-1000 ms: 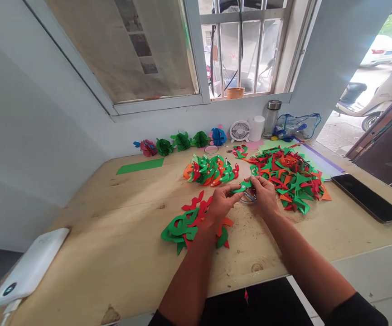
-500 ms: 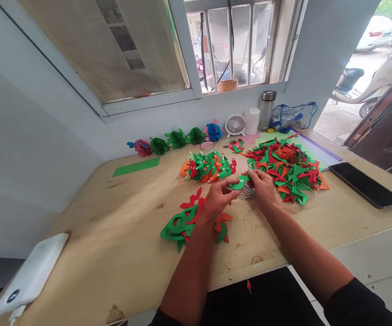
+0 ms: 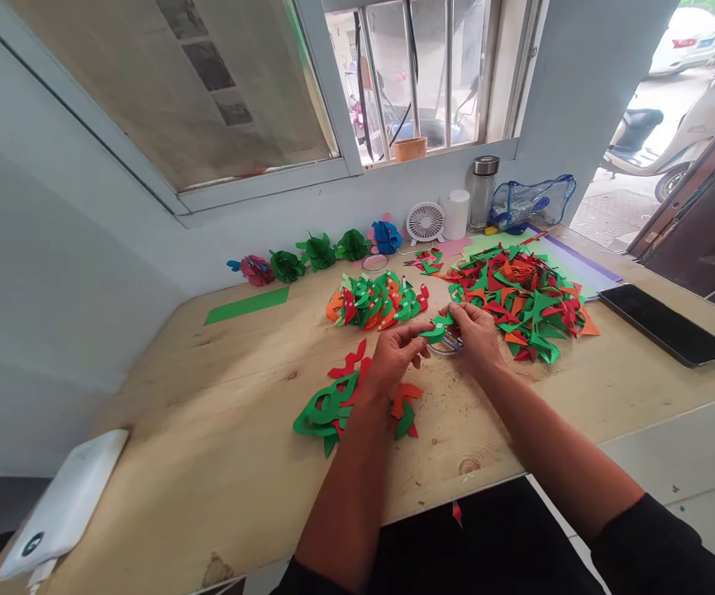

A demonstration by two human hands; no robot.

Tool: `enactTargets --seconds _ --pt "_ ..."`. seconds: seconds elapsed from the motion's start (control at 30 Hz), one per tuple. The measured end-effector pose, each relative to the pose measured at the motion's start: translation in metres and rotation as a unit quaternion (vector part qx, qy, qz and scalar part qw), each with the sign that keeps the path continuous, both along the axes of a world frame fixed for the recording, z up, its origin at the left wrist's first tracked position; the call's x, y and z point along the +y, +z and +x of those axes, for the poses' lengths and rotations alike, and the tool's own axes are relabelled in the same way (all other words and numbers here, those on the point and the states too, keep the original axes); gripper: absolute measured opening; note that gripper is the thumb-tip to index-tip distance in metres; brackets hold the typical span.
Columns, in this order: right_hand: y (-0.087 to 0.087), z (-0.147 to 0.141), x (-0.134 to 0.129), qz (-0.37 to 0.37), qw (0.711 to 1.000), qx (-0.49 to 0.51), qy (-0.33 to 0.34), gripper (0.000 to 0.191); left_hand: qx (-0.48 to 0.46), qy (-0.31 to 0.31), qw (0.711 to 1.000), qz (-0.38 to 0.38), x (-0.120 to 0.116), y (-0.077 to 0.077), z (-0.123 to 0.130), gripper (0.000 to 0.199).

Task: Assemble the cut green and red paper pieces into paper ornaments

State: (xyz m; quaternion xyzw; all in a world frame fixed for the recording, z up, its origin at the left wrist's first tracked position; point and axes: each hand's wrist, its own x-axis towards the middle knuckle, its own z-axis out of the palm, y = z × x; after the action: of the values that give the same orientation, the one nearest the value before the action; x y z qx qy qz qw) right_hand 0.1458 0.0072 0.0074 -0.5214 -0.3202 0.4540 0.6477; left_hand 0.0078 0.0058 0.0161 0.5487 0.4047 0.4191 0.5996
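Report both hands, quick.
Left hand: closed, fingers pinching one end of the green paper piece.
Right hand: closed, fingers pinching the piece's other end.

Pale walls (image 3: 146, 240), barred window (image 3: 419, 83), wooden tabletop (image 3: 208, 430)

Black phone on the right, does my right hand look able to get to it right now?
Probably yes. The right hand is pinching a green paper piece, and the scrap heap is partly in between, but the tabletop nearer you looks like a free way to the phone.
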Motion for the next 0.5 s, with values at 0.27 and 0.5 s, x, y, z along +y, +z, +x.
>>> enactTargets --seconds 0.27,0.5 --pt "-0.002 -0.002 -0.001 0.021 0.997 0.020 0.075 0.034 -0.050 0.091 0.995 0.008 0.006 -0.015 0.006 0.028" --pt "-0.001 -0.006 -0.003 0.050 0.989 0.012 0.135 0.021 -0.064 0.112 0.991 -0.022 0.005 -0.012 0.006 0.033"
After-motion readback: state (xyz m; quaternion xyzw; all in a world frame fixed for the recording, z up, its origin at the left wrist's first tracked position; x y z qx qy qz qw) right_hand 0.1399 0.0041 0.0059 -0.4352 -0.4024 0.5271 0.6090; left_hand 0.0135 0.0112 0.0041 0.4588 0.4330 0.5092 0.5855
